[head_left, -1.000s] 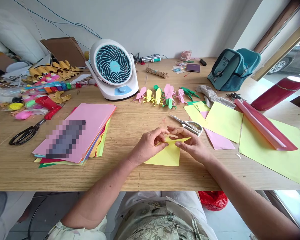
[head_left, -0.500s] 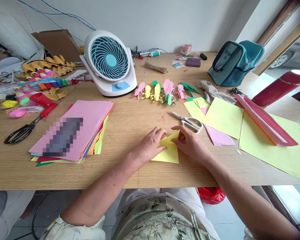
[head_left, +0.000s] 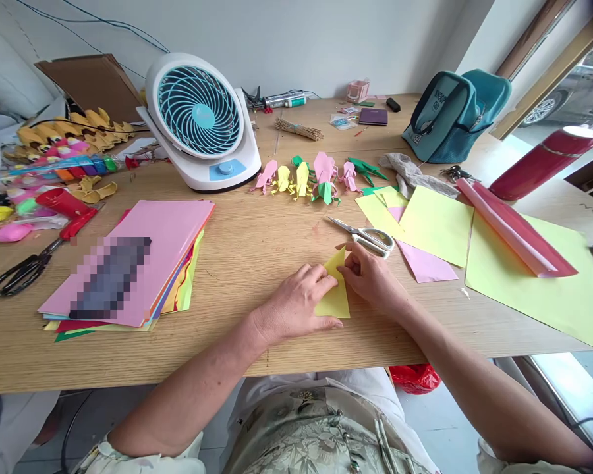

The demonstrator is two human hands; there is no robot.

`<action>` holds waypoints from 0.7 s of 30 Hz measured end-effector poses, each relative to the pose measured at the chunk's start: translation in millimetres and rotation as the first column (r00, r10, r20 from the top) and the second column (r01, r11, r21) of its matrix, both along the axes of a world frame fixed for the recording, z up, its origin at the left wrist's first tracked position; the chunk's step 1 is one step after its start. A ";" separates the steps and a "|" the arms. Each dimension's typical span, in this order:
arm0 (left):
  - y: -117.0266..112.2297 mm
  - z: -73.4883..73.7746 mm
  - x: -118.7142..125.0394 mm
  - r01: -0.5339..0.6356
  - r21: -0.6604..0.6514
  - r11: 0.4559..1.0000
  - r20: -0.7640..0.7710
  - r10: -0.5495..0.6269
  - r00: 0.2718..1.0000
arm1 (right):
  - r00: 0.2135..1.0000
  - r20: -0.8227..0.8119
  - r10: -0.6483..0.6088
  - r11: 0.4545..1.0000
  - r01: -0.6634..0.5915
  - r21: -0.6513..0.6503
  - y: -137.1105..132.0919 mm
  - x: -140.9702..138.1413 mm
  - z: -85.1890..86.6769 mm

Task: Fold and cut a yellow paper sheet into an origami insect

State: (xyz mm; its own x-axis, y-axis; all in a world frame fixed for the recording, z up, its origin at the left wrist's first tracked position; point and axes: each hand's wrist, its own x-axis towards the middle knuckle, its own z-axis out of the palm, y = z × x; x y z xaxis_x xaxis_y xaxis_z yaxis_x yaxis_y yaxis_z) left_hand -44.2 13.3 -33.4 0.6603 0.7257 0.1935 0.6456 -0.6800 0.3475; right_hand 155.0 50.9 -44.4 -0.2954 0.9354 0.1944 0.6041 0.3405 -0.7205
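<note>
A folded yellow paper (head_left: 335, 296) lies on the wooden table (head_left: 257, 243) near its front edge. My left hand (head_left: 296, 304) rests flat on the paper's left part, fingers stretched over it. My right hand (head_left: 371, 276) pinches the paper's upper right edge between thumb and fingers. White-handled scissors (head_left: 368, 236) lie just beyond my right hand.
A stack of coloured sheets (head_left: 138, 263) lies left. A white and blue fan (head_left: 200, 125) stands behind it. Small folded paper figures (head_left: 316, 178) sit in a row mid-table. Yellow sheets (head_left: 439, 224), a red roll (head_left: 514, 227), a teal bag (head_left: 449, 115) and a red bottle (head_left: 543, 161) are right. Black scissors (head_left: 14, 273) lie far left.
The paper's upper right point has been folded inward and the paper looks narrower. My left hand went from pinching to lying flat on it. The view shifted slightly.
</note>
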 end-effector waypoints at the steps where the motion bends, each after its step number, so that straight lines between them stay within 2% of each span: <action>1: -1.0 0.5 0.7 -0.001 0.012 1.000 -0.019 0.002 1.000 | 1.000 -0.002 -0.009 1.000 0.009 0.001 0.2 0.3 0.4; 10: -9.2 8.7 7.5 0.008 0.122 0.993 -0.168 0.012 0.986 | 0.997 -0.072 -0.018 0.997 0.013 -0.070 0.4 4.6 4.6; 15: -15.8 7.2 11.0 0.021 0.165 0.986 -0.232 0.018 0.973 | 0.996 -0.088 -0.019 0.998 0.013 -0.065 1.0 5.4 4.4; 21: -23.6 6.1 10.7 -0.011 0.123 0.992 -0.216 0.038 0.976 | 0.972 -0.236 0.004 0.989 -0.039 -0.143 4.2 9.1 -2.4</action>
State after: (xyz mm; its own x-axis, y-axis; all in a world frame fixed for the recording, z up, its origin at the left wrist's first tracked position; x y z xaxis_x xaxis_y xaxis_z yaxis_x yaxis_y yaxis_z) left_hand -33.5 -10.2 -27.2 0.6783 0.7224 0.1341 0.7138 -0.6912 0.1131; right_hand 164.2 55.2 -46.8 -0.2782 0.9527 0.1222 0.4065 0.2320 -0.8837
